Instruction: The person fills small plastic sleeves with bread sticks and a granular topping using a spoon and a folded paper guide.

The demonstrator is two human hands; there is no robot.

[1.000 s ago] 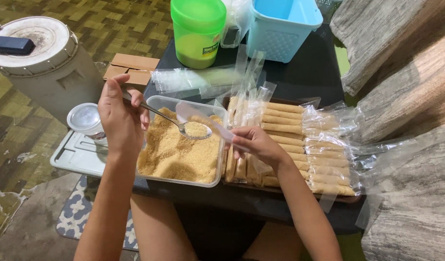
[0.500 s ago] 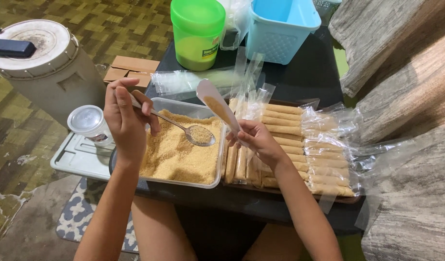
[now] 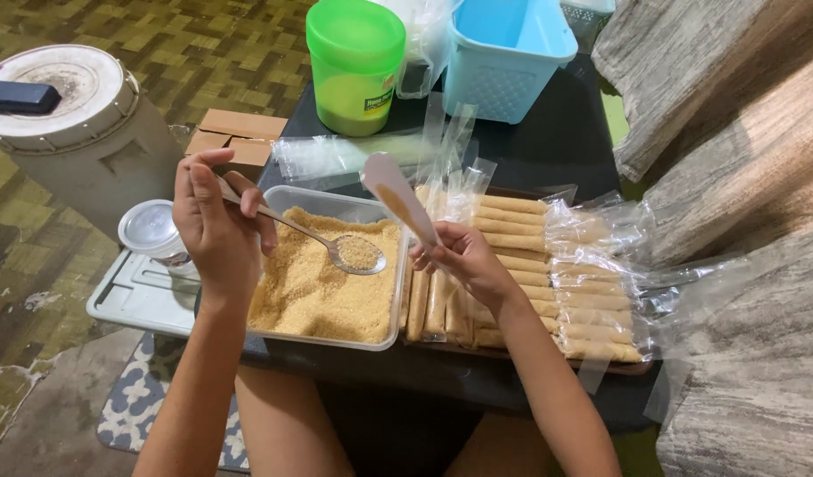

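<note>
Filling step: L hand (image 3: 216, 231) fingers pinching spoon (image 3: 336, 245), loaded w/ brown sugar, over container (image 3: 336, 291). R hand (image 3: 464, 262) fingers pinching narrow plastic sleeve (image 3: 397, 199), mouth up. Next: needs steady tip into sleeve.

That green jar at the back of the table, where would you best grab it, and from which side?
Grip the green jar around its straight body, below the lid, coming from its left. It stands upright; plastic bags and a blue basket crowd its right, and the sugar tray lies in front.

Home living room: parquet floor (image 3: 159, 44), sofa (image 3: 742, 177).
</note>
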